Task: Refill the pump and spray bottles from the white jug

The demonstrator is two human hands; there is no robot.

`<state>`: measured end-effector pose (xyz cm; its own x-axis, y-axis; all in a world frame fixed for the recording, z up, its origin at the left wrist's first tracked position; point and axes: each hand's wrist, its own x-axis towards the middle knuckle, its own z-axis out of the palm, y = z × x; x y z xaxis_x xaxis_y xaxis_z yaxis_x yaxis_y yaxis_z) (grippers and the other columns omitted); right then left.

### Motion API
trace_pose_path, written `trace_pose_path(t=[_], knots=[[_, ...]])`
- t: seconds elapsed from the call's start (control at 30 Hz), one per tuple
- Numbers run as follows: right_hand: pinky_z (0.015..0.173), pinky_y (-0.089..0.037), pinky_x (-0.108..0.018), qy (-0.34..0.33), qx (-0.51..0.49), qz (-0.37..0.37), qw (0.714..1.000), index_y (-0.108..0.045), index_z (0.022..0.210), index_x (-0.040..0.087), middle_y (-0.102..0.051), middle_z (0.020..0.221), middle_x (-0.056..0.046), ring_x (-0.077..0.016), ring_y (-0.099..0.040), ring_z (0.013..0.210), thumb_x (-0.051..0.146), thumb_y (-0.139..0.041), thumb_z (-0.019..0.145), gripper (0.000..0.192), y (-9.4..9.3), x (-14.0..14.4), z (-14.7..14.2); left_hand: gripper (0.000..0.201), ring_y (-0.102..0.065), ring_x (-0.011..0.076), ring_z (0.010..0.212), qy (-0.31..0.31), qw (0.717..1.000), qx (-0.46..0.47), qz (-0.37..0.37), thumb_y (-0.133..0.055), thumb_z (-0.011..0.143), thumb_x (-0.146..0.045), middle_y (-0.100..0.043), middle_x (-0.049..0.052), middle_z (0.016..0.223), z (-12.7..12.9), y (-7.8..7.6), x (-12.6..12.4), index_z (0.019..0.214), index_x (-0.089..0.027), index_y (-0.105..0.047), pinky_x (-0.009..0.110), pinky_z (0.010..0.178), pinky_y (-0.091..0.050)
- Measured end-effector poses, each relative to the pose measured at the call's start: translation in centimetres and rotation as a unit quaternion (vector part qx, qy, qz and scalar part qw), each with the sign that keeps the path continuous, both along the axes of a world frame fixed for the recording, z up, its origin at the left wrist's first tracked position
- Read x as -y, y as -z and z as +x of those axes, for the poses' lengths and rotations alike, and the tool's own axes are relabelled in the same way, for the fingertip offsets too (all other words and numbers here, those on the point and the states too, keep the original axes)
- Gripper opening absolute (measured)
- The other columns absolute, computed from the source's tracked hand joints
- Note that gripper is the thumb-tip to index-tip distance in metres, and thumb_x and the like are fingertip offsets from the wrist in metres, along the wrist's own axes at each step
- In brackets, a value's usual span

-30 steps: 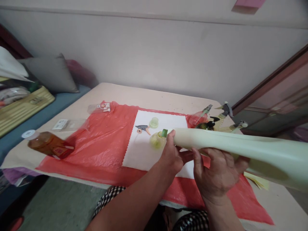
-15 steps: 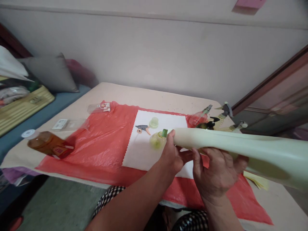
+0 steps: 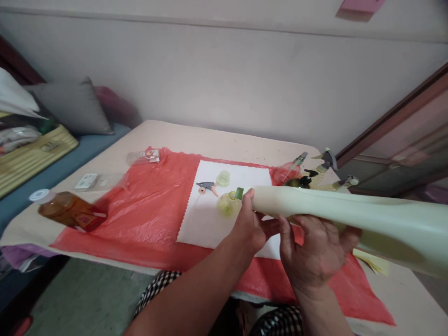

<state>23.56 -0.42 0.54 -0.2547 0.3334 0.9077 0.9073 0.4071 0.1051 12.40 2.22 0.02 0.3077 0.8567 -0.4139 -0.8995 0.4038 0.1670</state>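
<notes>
Item: pale green refill pouch [image 3: 350, 217], held level above the table [image 3: 168, 135], its green spout [image 3: 239, 192] at the mouth of a small yellowish bottle [image 3: 227, 204] that stands on the white cloth [image 3: 213, 219].
Left hand [image 3: 250, 224]: closed round the pouch neck just behind the spout.
Right hand [image 3: 317, 247]: cupped under the pouch body, fingers curled on it.
Step, as I judge it: decanting into the bottle; next calls for a steady spout and a slow tilt.
Nearby: cap [image 3: 223, 178] and sprayer head [image 3: 207, 187] on the cloth, red sheet [image 3: 147, 205] beneath, amber bottle [image 3: 68, 211] lying at left, trigger sprayers [image 3: 325, 161] at far right.
Obstruction: pouch hides the table beneath it
</notes>
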Motion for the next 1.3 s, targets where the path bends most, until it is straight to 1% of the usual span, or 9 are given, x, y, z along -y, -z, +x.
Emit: trace_pose_path(t=[0.17,0.27,0.4,0.6,0.73,1.03,1.3], knots=[[0.100,-0.042,-0.049,0.002,0.001,0.006,1.000,-0.059,0.095,0.020,-0.073,0.081,-0.002,-0.0241,-0.071,0.081,0.025,-0.074,0.084,0.019,-0.12,0.01,-0.14,0.048,-0.065,0.0202,0.068,0.003,1.000,-0.001,0.003,-0.055,0.088,-0.055,-0.063,0.008,0.089,0.02,0.09,-0.04,0.108,-0.013,-0.067,0.033,0.058,-0.058],[0.099,-0.041,-0.049,-0.007,-0.002,0.002,1.000,-0.061,0.094,0.020,-0.073,0.081,-0.003,-0.0248,-0.070,0.082,0.023,-0.074,0.083,0.018,-0.19,0.04,-0.13,0.049,-0.065,0.0200,0.070,0.004,1.000,0.002,0.012,-0.056,0.088,-0.056,-0.063,0.008,0.089,0.04,0.10,-0.06,0.108,-0.012,-0.068,0.031,0.058,-0.058],[0.101,-0.040,-0.049,-0.001,0.005,-0.002,1.000,-0.060,0.095,0.019,-0.073,0.082,-0.003,-0.0243,-0.069,0.083,0.024,-0.074,0.083,0.019,-0.18,0.07,-0.05,0.050,-0.064,0.0202,0.069,0.003,1.000,0.002,0.008,-0.057,0.086,-0.056,-0.062,0.008,0.088,0.11,0.13,-0.07,0.108,-0.012,-0.067,0.033,0.058,-0.058],[0.101,-0.042,-0.051,-0.003,-0.002,0.006,1.000,-0.060,0.096,0.022,-0.074,0.081,-0.002,-0.0246,-0.071,0.081,0.025,-0.073,0.084,0.018,-0.06,0.05,-0.05,0.049,-0.064,0.0202,0.068,0.001,1.000,0.010,0.002,-0.059,0.086,-0.056,-0.063,0.009,0.086,0.14,0.15,-0.06,0.107,-0.012,-0.068,0.032,0.056,-0.058],[0.102,-0.041,-0.052,-0.005,0.001,0.005,1.000,-0.061,0.097,0.021,-0.075,0.083,-0.004,-0.0249,-0.071,0.082,0.024,-0.073,0.084,0.019,-0.01,0.05,0.00,0.050,-0.065,0.0200,0.068,0.006,1.000,0.011,0.002,-0.057,0.087,-0.056,-0.063,0.008,0.085,0.11,0.20,-0.07,0.106,-0.012,-0.068,0.031,0.056,-0.058],[0.103,-0.040,-0.047,0.009,0.013,0.002,1.000,-0.059,0.096,0.019,-0.074,0.083,-0.002,-0.0227,-0.070,0.085,0.025,-0.074,0.084,0.020,-0.17,0.24,-0.02,0.050,-0.065,0.0206,0.069,0.007,1.000,0.012,0.007,-0.060,0.085,-0.057,-0.063,0.008,0.083,0.15,0.29,-0.18,0.106,-0.012,-0.068,0.030,0.057,-0.057],[0.108,-0.038,-0.048,0.009,0.015,0.005,1.000,-0.061,0.095,0.016,-0.076,0.084,-0.005,-0.0235,-0.072,0.084,0.025,-0.077,0.083,0.021,-0.11,0.27,-0.10,0.052,-0.064,0.0208,0.069,0.015,1.000,0.007,0.023,-0.059,0.084,-0.058,-0.062,0.007,0.083,0.16,0.40,-0.16,0.107,-0.013,-0.067,0.032,0.058,-0.056]])
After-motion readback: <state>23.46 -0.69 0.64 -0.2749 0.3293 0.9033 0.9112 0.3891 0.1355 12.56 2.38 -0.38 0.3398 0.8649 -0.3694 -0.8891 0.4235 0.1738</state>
